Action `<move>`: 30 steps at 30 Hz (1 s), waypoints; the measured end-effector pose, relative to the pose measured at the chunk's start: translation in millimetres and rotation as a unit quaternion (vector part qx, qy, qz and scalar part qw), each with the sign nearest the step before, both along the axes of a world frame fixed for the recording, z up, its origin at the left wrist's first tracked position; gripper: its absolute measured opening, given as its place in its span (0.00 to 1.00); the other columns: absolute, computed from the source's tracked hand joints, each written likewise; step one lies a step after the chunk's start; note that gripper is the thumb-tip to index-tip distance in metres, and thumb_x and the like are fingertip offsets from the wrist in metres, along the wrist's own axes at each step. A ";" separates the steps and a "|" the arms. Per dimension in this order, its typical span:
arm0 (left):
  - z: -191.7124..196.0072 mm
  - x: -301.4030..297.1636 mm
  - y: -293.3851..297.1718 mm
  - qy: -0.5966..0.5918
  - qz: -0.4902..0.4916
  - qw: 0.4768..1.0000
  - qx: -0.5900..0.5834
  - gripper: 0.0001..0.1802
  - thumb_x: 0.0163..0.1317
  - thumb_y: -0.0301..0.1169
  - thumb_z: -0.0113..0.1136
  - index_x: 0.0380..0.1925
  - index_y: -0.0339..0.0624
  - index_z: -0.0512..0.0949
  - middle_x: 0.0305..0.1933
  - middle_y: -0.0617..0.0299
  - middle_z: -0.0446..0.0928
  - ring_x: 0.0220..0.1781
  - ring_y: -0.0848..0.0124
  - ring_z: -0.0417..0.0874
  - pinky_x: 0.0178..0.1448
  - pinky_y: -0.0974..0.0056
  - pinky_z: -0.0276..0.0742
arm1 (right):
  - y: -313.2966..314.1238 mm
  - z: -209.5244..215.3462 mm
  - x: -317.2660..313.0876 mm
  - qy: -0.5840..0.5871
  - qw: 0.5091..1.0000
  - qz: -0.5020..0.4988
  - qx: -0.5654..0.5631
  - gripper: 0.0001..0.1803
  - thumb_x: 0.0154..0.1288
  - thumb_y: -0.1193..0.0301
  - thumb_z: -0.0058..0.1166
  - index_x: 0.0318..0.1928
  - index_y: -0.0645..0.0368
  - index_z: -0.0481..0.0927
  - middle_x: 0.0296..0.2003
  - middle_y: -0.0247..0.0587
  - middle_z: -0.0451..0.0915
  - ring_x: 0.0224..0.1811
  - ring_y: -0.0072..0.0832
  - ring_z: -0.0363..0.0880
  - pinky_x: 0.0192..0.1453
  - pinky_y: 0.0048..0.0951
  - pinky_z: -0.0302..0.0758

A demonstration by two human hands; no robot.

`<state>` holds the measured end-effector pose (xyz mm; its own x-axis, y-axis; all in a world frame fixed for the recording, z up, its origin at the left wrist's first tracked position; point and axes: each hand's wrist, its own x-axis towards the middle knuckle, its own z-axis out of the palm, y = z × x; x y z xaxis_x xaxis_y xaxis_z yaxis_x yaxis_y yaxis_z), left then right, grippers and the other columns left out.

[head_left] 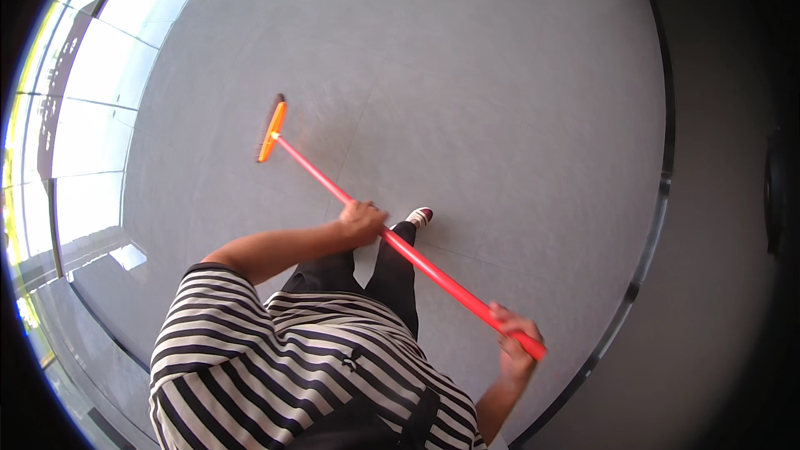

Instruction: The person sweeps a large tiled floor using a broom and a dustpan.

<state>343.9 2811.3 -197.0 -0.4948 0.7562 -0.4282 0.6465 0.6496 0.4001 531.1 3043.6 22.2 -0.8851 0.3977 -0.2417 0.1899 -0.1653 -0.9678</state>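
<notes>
Striped shirt (pixel 283 358) nearest, the person grips a red broom handle (pixel 417 260) running diagonally: right hand (pixel 518 342) fingers clamped at its top end, left hand (pixel 362 221) clamped mid-shaft and nearer the orange broom head (pixel 272 129) resting ahead-left on the grey floor (pixel 500 100).

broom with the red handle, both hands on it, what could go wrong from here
1. The right hand grips the red handle almost at its very end, so it might slip off on a hard push.
2. The handle crosses right over the forward shoe; a short pull could drag the orange broom head into the foot.
3. The left hand is stretched out ahead of the striped shirt, which may strain the back over time.
</notes>
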 end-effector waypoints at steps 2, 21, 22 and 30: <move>-29.5 -14.8 -49.3 -0.022 0.069 0.992 -0.102 0.07 0.49 0.31 0.54 0.30 0.45 0.76 0.35 0.58 0.78 0.46 0.61 0.76 0.43 0.56 0.74 | -19.1 -51.1 -32.2 -0.047 0.991 0.088 -0.089 0.10 0.47 0.86 0.45 0.33 0.66 0.73 0.45 0.55 0.75 0.55 0.45 0.70 0.61 0.46 0.62; 23.5 89.8 422.5 -0.108 -0.023 0.987 0.116 0.16 0.53 0.38 0.55 0.44 0.57 0.74 0.39 0.67 0.76 0.47 0.66 0.72 0.41 0.52 0.63 | 233.6 116.2 44.6 -0.108 0.950 -0.109 0.273 0.08 0.45 0.79 0.44 0.30 0.65 0.69 0.39 0.55 0.75 0.53 0.48 0.70 0.62 0.47 0.59; 29.3 103.5 445.4 -0.139 -0.017 0.973 0.182 0.15 0.53 0.37 0.55 0.43 0.55 0.74 0.41 0.64 0.76 0.49 0.65 0.73 0.46 0.54 0.65 | 228.4 127.2 38.0 -0.077 0.936 -0.074 0.335 0.07 0.47 0.78 0.47 0.30 0.67 0.70 0.37 0.56 0.76 0.48 0.48 0.72 0.57 0.47 0.63; 102.3 118.6 511.2 -0.140 -0.159 0.907 0.363 0.11 0.46 0.31 0.55 0.32 0.45 0.74 0.30 0.63 0.76 0.45 0.65 0.75 0.37 0.58 0.72 | 222.1 198.0 34.8 0.067 0.843 0.117 0.520 0.09 0.55 0.71 0.52 0.31 0.67 0.72 0.26 0.56 0.77 0.32 0.46 0.78 0.46 0.50 0.71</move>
